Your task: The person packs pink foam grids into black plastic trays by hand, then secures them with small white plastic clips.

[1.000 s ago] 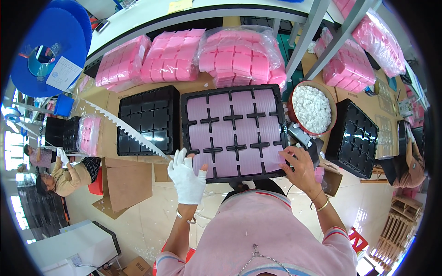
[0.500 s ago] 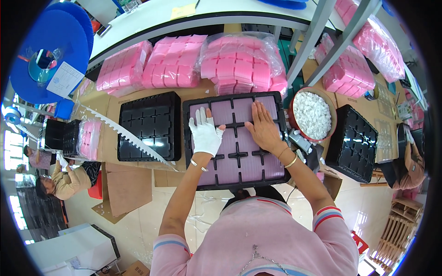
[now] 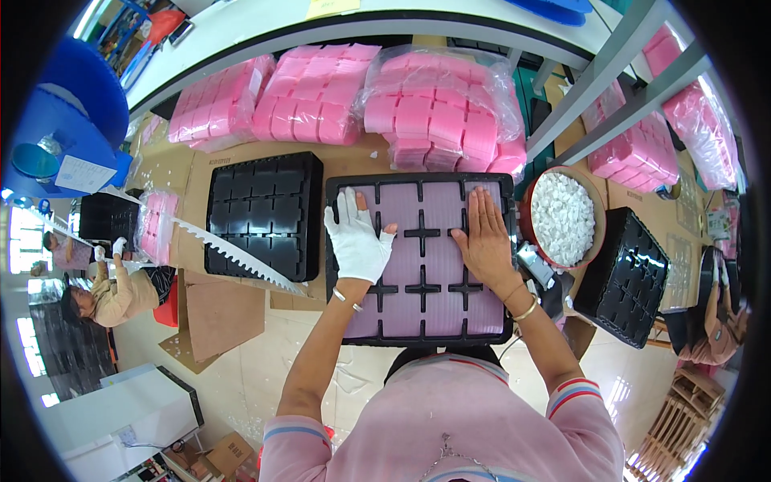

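Observation:
A black compartment tray (image 3: 333,265) filled with pale purple pads lies in front of me on the brown cardboard-covered bench. My left hand (image 3: 356,238), in a white glove, lies flat on the pads at the tray's left side. My bare right hand (image 3: 486,241), with bangles at the wrist, presses flat on the pads at the tray's right side. Both palms face down with fingers spread, and neither hand holds anything.
An empty black tray (image 3: 261,215) sits to the left, crossed by a white toothed strip (image 3: 233,255). Bags of pink pads (image 3: 438,112) line the back. A red bowl of white pieces (image 3: 564,218) and another black tray (image 3: 626,277) stand right. Other people work at far left and right.
A second ago my hands were at the tray's near edge. They moved forward onto the purple pads and now rest flat, slightly further up than half a second ago.

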Demonstrator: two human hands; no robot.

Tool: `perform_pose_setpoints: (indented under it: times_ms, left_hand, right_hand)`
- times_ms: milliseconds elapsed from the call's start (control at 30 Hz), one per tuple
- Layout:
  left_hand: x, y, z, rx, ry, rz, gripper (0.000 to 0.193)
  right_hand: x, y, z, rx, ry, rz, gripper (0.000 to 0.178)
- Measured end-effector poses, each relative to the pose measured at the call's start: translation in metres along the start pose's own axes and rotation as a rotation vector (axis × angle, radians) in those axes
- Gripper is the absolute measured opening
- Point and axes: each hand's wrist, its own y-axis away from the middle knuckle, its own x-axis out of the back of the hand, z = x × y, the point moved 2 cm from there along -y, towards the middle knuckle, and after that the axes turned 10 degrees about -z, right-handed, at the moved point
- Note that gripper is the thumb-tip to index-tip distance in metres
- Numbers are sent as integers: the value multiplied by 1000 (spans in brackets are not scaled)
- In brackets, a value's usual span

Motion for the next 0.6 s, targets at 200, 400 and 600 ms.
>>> perform_pose_setpoints:
  times_ms: [200,400,600]
  left_hand:
    - [1,0,-1,0,41,-8,89]
    - [-12,5,-4,16,95,48,89]
    - [-11,10,-7,5,131,83,87]
  right_hand:
    - [-10,2,2,18,-10,6,77]
    - [31,-18,-1,86,-200,136,62]
    - [174,-171,-52,400,-630,543,11]
